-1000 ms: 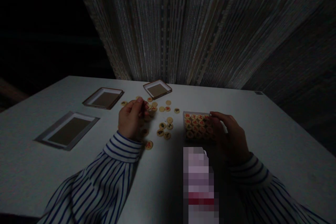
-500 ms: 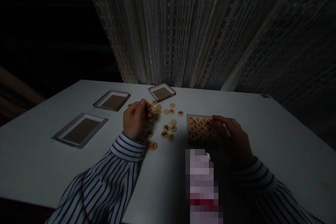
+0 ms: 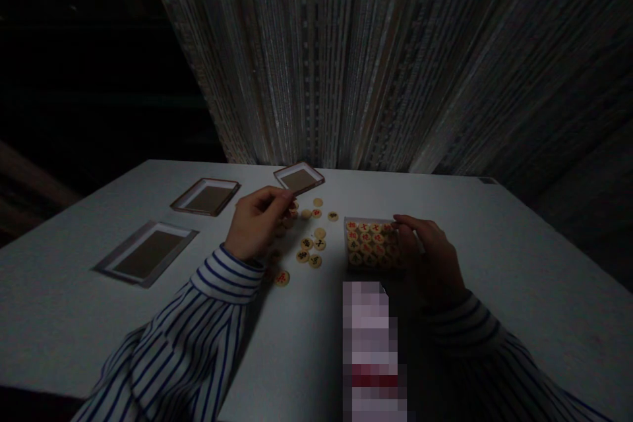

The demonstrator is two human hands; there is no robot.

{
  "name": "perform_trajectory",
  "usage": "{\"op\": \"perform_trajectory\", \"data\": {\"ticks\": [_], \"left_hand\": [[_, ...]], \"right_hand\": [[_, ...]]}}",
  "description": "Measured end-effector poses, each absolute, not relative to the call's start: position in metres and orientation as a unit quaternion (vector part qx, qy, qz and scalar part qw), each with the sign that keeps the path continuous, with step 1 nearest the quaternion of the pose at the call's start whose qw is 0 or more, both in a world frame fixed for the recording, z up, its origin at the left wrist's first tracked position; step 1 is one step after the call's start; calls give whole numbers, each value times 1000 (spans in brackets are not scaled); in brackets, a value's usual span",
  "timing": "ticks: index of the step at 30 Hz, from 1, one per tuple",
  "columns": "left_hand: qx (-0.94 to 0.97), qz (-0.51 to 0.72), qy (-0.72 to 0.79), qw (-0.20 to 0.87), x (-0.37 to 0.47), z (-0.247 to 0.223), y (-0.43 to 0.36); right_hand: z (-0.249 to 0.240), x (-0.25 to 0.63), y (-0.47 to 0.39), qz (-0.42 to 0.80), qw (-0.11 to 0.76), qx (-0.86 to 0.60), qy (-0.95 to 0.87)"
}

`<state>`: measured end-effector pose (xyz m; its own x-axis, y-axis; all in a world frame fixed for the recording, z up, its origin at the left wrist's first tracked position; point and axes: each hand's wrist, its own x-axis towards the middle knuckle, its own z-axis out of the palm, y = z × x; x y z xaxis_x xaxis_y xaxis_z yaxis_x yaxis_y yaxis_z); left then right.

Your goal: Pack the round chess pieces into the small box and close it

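The left hand (image 3: pixel 258 221) is nearly closed above the loose pieces (image 3: pixel 302 256), thumb against the bent forefinger; whether a piece is pinched there cannot be told. The right hand (image 3: pixel 432 260) is half curled at the right end of the box (image 3: pixel 345 244), its fingertips at the far corner; shadow hides whether it grips the wall. The box lies to the right of the loose pieces and contains round pieces in rows, those of the far rows lettered in red. The loose pieces, some red-lettered, some black-lettered and some blank on top, lie scattered between the hands and partly beneath the left. Both sleeves (image 3: pixel 182 336) are striped. Beyond and to the left are three shallow trays: a grey one (image 3: pixel 151 254) nearest, a brown-rimmed one (image 3: pixel 210 198) behind it, and another (image 3: pixel 299 179) near the far edge of the white table (image 3: pixel 277 356). A curtain (image 3: pixel 316 59) hangs behind.
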<state>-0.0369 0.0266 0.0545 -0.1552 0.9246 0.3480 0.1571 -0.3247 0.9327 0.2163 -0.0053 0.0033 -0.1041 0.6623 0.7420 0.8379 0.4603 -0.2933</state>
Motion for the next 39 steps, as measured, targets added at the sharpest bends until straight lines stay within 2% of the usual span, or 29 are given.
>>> {"op": "perform_trajectory", "data": {"ticks": [5, 12, 18, 30, 36, 39], "left_hand": [[571, 572, 483, 338, -34, 62, 29], [593, 534, 486, 357, -50, 41, 28], [697, 452, 454, 323, -63, 38, 22], [745, 402, 450, 284, -78, 37, 22], [773, 364, 449, 261, -81, 39, 21], [778, 357, 449, 256, -81, 39, 20]], "right_hand": [[2, 218, -4, -93, 441, -516, -729], [3, 219, -4, -96, 436, -510, -735], [3, 217, -5, -99, 425, -510, -741], [1, 203, -4, -116, 369, -491, -781], [-4, 186, -5, -81, 335, -512, -787], [-11, 177, -7, -81, 348, -470, -807]]}}
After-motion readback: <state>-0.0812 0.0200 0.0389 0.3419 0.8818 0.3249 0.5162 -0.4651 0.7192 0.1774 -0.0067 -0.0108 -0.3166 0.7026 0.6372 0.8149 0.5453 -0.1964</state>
